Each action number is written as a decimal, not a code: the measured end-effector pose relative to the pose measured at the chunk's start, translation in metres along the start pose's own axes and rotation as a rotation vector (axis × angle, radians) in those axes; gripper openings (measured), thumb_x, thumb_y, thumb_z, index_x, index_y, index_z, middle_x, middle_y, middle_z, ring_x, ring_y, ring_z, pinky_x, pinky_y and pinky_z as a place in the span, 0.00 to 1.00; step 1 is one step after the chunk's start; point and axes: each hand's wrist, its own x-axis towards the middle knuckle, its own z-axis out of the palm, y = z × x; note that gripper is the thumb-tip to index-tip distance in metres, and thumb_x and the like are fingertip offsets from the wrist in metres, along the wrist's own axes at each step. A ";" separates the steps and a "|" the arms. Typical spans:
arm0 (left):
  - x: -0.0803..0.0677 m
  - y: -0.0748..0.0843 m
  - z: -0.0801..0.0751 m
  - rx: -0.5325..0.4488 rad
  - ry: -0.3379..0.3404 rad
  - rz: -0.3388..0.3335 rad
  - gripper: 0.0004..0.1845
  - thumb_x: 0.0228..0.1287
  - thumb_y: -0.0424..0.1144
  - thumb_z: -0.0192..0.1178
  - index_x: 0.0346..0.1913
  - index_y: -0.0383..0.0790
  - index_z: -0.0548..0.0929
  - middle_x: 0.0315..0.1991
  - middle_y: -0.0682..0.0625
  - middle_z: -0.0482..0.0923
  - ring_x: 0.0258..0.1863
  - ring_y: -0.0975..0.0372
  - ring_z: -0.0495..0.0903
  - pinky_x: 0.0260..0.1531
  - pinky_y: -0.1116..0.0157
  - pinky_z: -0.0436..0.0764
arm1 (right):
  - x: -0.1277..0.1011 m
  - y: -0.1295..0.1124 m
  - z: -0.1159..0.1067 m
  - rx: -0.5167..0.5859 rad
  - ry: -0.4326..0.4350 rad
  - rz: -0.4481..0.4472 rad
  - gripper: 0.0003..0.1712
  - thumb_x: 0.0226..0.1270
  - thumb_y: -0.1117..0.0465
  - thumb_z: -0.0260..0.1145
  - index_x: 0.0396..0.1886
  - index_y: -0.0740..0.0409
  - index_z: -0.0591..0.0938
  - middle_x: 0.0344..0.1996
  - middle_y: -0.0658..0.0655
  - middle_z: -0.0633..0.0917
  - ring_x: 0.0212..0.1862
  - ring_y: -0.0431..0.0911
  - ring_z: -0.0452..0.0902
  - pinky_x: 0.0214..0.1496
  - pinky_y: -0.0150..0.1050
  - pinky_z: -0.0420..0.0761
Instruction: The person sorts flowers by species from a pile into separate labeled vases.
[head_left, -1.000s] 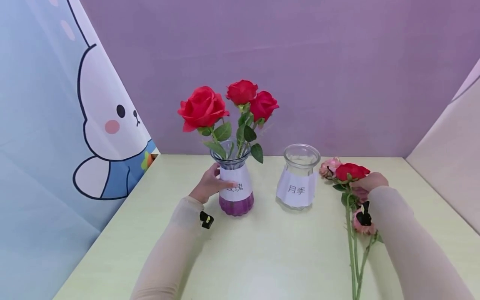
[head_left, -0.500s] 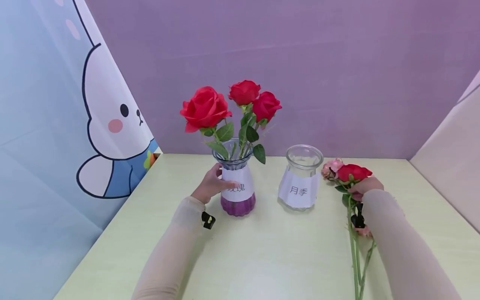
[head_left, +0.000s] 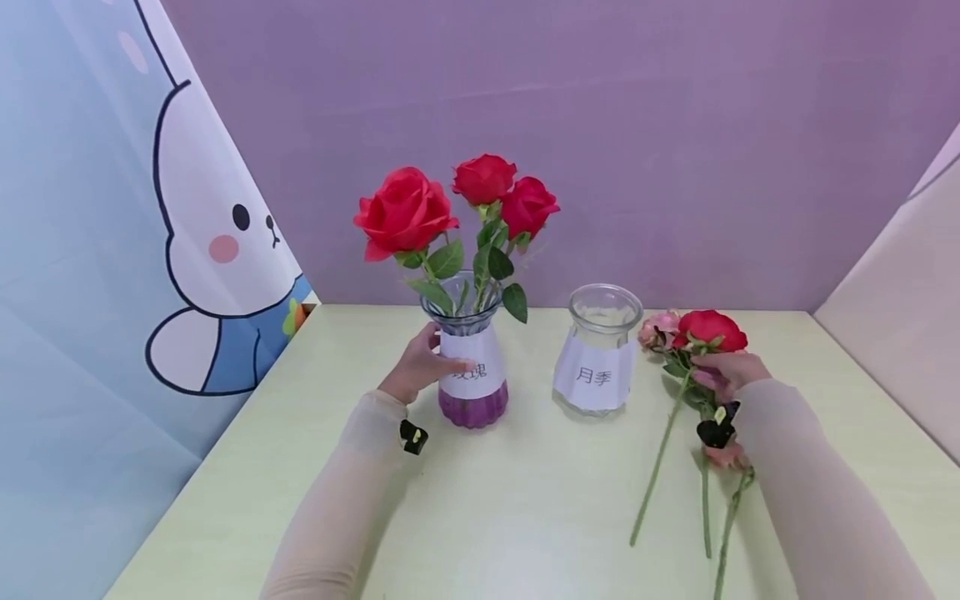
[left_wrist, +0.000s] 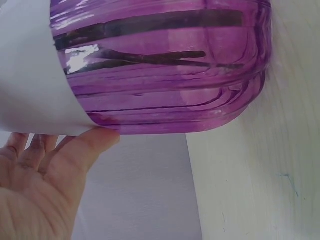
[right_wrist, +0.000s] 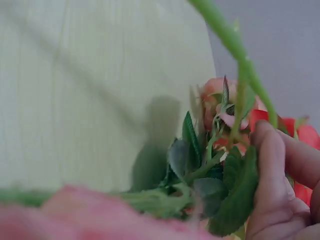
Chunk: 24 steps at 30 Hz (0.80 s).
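Note:
In the head view my left hand holds the side of a purple-based glass vase, thumb over its white paper label. In the left wrist view dark stems show through the purple glass. Several red roses stand in that vase. At the right, my right hand pinches the green stem of another red rose just below its bloom. The stem slants toward me, raised above the table in the right wrist view. Pink flowers with leaves lie beneath and beside this hand, partly hidden by it.
A clear glass vase with a white label stands between the two hands, holding no flowers. Stems of the lying flowers reach toward the table's near edge. A purple backdrop rises behind, and a cartoon-printed cloth hangs at left.
The red rose's stem has come away from the lying stems, its lower end swinging left, and its bloom has risen slightly in my right hand. My left hand stays on the vase.

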 end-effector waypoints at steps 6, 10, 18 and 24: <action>0.002 0.000 0.004 -0.007 -0.007 0.002 0.41 0.51 0.36 0.73 0.67 0.44 0.63 0.60 0.42 0.71 0.58 0.47 0.71 0.57 0.47 0.73 | -0.028 -0.002 -0.002 0.141 -0.078 -0.069 0.15 0.66 0.66 0.63 0.18 0.55 0.85 0.20 0.51 0.85 0.24 0.40 0.84 0.30 0.29 0.82; 0.002 0.000 0.006 0.000 -0.008 -0.006 0.42 0.51 0.36 0.73 0.68 0.45 0.62 0.60 0.43 0.71 0.58 0.47 0.72 0.57 0.46 0.73 | -0.042 0.000 -0.007 0.263 -0.144 -0.068 0.14 0.65 0.65 0.64 0.20 0.56 0.87 0.22 0.52 0.86 0.25 0.40 0.84 0.33 0.30 0.82; -0.001 0.003 0.004 0.005 -0.013 -0.017 0.42 0.51 0.36 0.74 0.68 0.45 0.62 0.60 0.42 0.71 0.58 0.46 0.72 0.56 0.46 0.74 | -0.061 -0.002 -0.003 0.366 -0.168 -0.125 0.12 0.64 0.64 0.65 0.21 0.58 0.87 0.21 0.53 0.85 0.23 0.41 0.82 0.32 0.30 0.83; 0.000 0.004 -0.001 0.007 -0.014 -0.026 0.42 0.51 0.37 0.73 0.68 0.46 0.62 0.60 0.42 0.71 0.57 0.46 0.72 0.55 0.47 0.75 | -0.077 -0.010 0.007 0.494 -0.231 -0.170 0.12 0.67 0.66 0.62 0.24 0.62 0.86 0.22 0.56 0.85 0.25 0.43 0.82 0.33 0.30 0.83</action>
